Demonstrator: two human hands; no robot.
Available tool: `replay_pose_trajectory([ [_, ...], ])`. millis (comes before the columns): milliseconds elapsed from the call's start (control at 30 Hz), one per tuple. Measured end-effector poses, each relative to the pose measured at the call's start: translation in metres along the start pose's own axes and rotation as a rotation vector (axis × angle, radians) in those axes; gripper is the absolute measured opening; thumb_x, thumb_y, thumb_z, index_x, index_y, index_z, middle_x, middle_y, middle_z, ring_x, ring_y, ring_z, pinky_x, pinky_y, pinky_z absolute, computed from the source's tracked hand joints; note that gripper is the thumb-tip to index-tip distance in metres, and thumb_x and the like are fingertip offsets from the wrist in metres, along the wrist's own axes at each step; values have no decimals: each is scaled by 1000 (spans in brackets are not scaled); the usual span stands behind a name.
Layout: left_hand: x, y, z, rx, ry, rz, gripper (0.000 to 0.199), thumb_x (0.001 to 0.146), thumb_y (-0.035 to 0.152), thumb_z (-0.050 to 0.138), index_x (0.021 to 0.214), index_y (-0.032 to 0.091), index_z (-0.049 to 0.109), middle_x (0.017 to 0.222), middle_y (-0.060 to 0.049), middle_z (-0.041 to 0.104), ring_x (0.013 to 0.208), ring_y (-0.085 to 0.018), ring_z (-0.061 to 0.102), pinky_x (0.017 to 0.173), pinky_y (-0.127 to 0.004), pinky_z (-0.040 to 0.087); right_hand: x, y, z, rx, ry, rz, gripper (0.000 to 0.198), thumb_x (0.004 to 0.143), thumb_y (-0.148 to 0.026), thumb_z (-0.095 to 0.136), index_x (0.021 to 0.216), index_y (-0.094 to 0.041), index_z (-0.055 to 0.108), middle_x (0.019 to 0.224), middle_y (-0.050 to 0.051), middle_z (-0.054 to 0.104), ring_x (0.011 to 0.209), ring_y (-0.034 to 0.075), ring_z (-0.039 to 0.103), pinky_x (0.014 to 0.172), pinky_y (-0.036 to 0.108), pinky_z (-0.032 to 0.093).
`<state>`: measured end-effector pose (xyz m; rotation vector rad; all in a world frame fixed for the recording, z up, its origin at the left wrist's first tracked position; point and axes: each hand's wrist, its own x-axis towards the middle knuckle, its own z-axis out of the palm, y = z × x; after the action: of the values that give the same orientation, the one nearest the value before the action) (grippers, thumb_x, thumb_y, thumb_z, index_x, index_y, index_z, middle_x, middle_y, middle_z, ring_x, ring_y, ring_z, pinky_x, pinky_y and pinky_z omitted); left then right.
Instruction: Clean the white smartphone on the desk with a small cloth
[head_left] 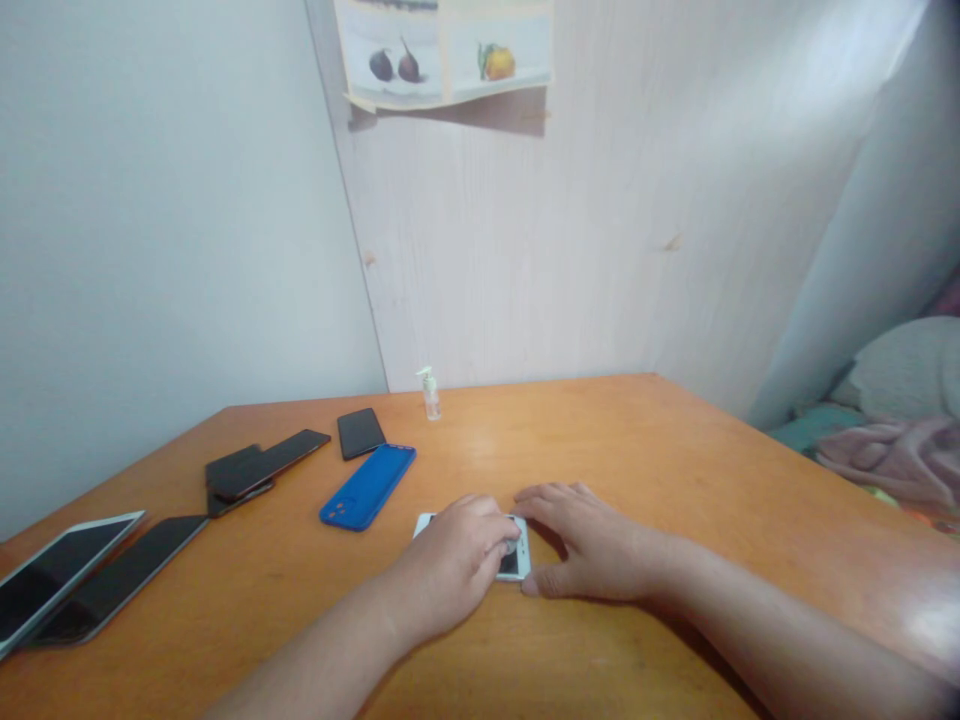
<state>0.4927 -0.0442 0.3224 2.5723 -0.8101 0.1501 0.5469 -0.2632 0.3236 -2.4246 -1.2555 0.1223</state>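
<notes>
While my left hand (461,548) curls over the white phone (511,566) on the table (577,655), I cannot tell whether it grips anything; my right hand (581,543) spreads wide at the phone's right end. Beyond the phone, leftward, lies a blue case (369,488), then a pump bottle (431,399).

Pale wall (172,200) left | still-life pictures (444,55) hang on whitish panel (517,260) | wooden table (585,425) catches glare at right | cloth (892,455) lies beyond

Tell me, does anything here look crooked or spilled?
Yes: the sheet of fruit pictures on the wall. Its lower edge slants and casts a shadow beneath. I see no spill on the table.
</notes>
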Motion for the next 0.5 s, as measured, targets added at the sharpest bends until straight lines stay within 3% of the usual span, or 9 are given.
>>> replay_pose_trajectory([
  [100,4,-6,3,-70,67,-84,16,91,15,52,100,22,64,98,-4,63,95,-19,57,81,-28,44,0,2,1,-1,-2,-2,65,74,-58,72,128,-23,59,126,9,62,115,30,55,100,45,38],
  [200,7,-7,4,-78,78,-107,18,93,17,50,93,20,67,95,-5,63,94,-19,57,80,-29,45,0,4,1,-6,-2,-9,68,75,-60,71,131,-24,57,128,10,61,116,31,55,102,46,36],
  [400,-2,8,-6,-142,-69,4,19,90,13,53,92,22,69,96,-3,62,92,-16,59,80,-25,44,-1,3,1,-12,6,-9,68,75,-61,70,129,-22,59,131,11,60,118,31,54,102,46,37],
  [500,-6,8,-10,-137,-82,10,20,88,11,54,93,22,69,96,-2,62,92,-15,58,80,-24,43,-1,2,0,-20,0,-4,67,76,-61,70,130,-21,58,132,11,59,118,31,54,102,46,38],
])
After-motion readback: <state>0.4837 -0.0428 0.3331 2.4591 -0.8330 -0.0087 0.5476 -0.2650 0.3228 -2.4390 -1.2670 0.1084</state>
